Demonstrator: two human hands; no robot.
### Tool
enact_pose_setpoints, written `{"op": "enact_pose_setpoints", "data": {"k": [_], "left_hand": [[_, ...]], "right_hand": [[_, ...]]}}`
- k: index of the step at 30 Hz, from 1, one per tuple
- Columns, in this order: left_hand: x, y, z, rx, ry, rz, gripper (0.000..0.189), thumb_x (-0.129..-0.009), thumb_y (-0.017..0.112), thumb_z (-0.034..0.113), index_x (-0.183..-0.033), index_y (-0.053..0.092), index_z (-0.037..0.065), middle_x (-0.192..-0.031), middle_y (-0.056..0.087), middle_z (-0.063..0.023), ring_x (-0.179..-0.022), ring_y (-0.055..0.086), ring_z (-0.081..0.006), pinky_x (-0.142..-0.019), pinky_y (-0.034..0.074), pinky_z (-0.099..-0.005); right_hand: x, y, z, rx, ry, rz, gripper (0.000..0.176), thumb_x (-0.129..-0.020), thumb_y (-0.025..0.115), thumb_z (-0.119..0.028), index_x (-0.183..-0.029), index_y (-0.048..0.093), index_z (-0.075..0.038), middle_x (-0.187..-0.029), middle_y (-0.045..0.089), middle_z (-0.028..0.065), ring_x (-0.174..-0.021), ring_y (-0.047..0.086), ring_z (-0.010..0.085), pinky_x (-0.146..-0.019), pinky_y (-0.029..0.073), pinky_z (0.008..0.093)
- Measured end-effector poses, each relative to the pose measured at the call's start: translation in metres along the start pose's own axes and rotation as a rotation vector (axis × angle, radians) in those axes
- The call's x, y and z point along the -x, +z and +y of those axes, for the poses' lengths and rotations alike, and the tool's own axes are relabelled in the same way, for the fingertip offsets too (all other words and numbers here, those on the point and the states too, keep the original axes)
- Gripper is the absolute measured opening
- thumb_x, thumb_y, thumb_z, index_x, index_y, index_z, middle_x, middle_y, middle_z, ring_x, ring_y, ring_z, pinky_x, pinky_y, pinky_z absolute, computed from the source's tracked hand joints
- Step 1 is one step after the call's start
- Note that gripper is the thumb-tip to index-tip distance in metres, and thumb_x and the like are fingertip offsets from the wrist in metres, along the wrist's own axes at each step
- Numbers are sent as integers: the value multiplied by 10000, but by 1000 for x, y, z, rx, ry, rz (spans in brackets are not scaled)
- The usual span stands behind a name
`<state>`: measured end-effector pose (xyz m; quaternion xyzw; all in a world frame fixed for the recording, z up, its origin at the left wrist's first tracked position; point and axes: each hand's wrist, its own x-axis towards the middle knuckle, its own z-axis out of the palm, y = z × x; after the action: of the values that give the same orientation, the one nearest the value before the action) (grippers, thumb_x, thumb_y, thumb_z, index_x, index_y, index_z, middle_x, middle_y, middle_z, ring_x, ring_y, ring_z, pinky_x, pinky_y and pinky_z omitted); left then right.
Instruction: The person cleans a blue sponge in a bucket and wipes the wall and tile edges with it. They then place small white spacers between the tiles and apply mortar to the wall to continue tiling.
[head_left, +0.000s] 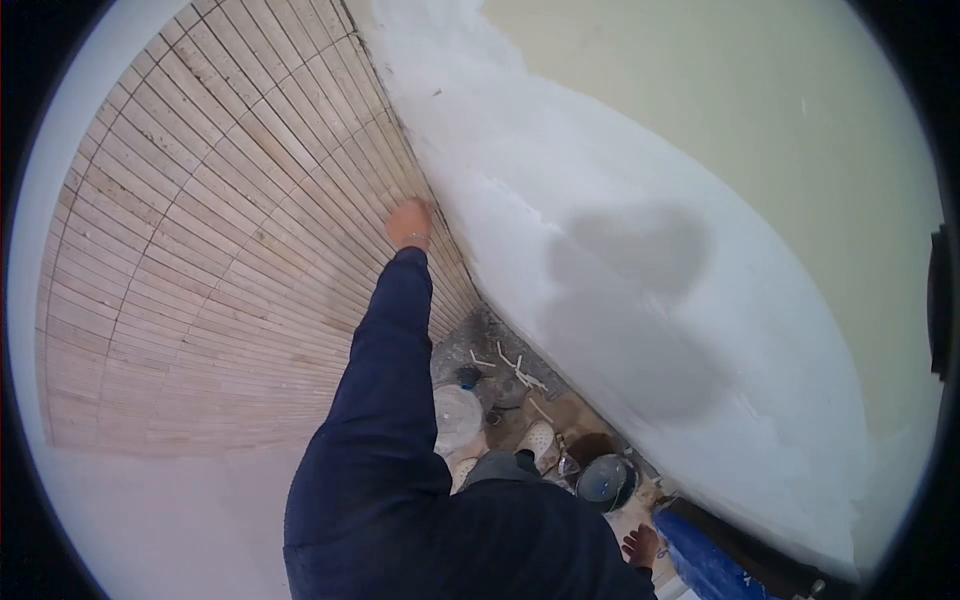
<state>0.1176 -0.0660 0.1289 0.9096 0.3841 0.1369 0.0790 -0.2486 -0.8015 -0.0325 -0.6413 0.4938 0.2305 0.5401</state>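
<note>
My left hand is stretched far up against the tiled wall, near the corner where it meets the plastered wall. From here it looks like a rounded fist, with a thin band at the wrist. Its fingertips are hidden, so I cannot make out anything in it. Low at the right side of my body, my right hand hangs with its fingers apart and nothing in it. A dark bucket stands above it in view, and a blue object lies just to its right.
On the floor are a round whitish lid or bucket, pale thin strips and a small dark blue item. My perforated light shoes stand among them. The two walls meet in a narrow corner ahead.
</note>
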Motion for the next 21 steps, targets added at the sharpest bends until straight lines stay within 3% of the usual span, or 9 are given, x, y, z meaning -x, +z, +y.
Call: {"op": "enact_pose_setpoints", "data": {"k": [3,5,7,9,10,13,15,21], "left_hand": [[19,36,-16,92,-120,-5,341,-876,575,373,-871,725,66,-878,687,-168,-820,668,-328,-703,533,-409],[28,46,-20,102,-157,-27,365,-892,548,388,-893,720,66,-880,684,-175,-837,664,-330,-710,528,-415],[29,58,-21,115,-197,-52,390,-907,521,403,-916,716,66,-883,682,-181,-854,661,-331,-717,523,-422],[18,71,-21,128,-212,-80,468,-944,442,466,-940,709,82,-896,686,-162,-872,652,-347,-743,509,-445],[15,71,-16,135,-219,-84,468,-944,442,466,-940,709,82,-896,686,-162,-872,652,-347,-743,509,-445],[8,59,0,164,-272,-163,493,-956,409,475,-951,708,84,-912,686,-159,-870,651,-352,-740,505,-455],[5,60,6,252,-289,-13,514,-959,391,489,-942,712,87,-929,684,-163,-864,651,-351,-727,504,-450],[-2,69,6,313,-358,-43,499,-966,380,481,-967,712,109,-959,681,-158,-885,648,-353,-744,505,-456]], "right_hand": [[3,-1,-8,41,21,-42,247,-906,547,-299,-1035,555,-88,-770,569,51,-557,560,159,-435,436,282],[18,15,-46,40,-258,20,233,-909,585,-299,-994,583,-82,-808,605,60,-597,575,146,-479,457,284],[27,15,-99,-3,-669,-187,237,-915,604,-264,-1029,604,-57,-878,631,71,-680,595,146,-580,486,273],[137,58,-201,-116,-799,-89,274,-924,597,-228,-1099,594,-17,-900,633,78,-738,598,150,-675,491,269],[165,60,-231,-54,-963,-93,315,-925,594,-231,-1130,583,8,-904,632,91,-751,597,168,-711,492,291],[223,62,-294,55,-1405,-205,390,-912,593,-329,-1109,594,9,-822,628,106,-706,586,180,-736,473,324],[242,73,-320,123,-1595,-230,393,-921,575,-341,-1089,602,14,-790,630,103,-682,587,176,-733,462,320],[226,86,-332,126,-1514,-93,358,-910,597,-331,-1049,618,-2,-715,628,118,-637,607,196,-686,471,321]]}}
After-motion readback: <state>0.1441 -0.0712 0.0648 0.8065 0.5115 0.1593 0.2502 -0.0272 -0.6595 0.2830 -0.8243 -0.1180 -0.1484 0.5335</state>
